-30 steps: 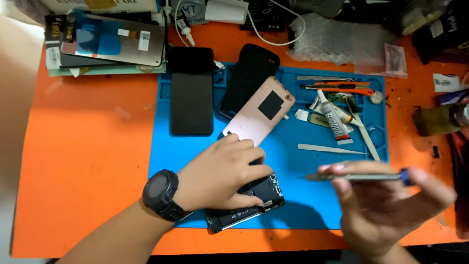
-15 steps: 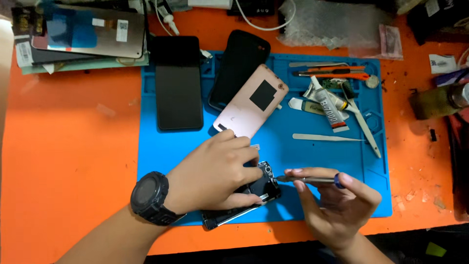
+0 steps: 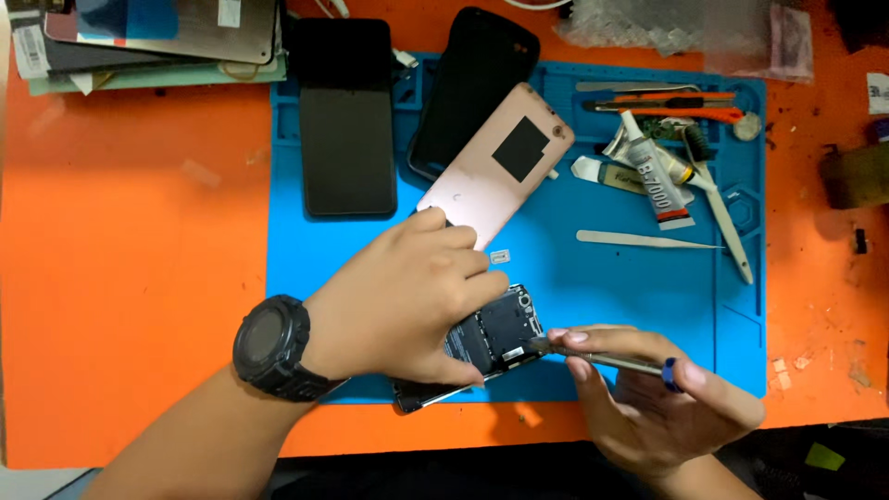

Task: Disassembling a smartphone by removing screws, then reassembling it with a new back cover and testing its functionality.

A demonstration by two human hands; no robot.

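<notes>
An opened phone (image 3: 500, 331) with its inner boards showing lies on the blue work mat (image 3: 611, 287) near the front edge. My left hand (image 3: 407, 296), with a black watch on the wrist, presses down on the phone and covers most of it. My right hand (image 3: 653, 398) holds a thin screwdriver (image 3: 602, 359) with a blue end, its tip touching the phone's exposed upper part. A pink back cover (image 3: 495, 171) lies tilted just beyond my left hand.
Two dark phone screens (image 3: 347, 120) (image 3: 472, 83) lie at the mat's back. A glue tube (image 3: 653, 176), tweezers (image 3: 648, 241), an orange knife (image 3: 676, 102) and a brush lie at right. Stacked packages (image 3: 148, 37) sit at the back left of the orange table (image 3: 120, 259).
My right hand has brought the screwdriver leftward from the mat's right side until its tip reached the opened phone. My left hand has stayed on the phone.
</notes>
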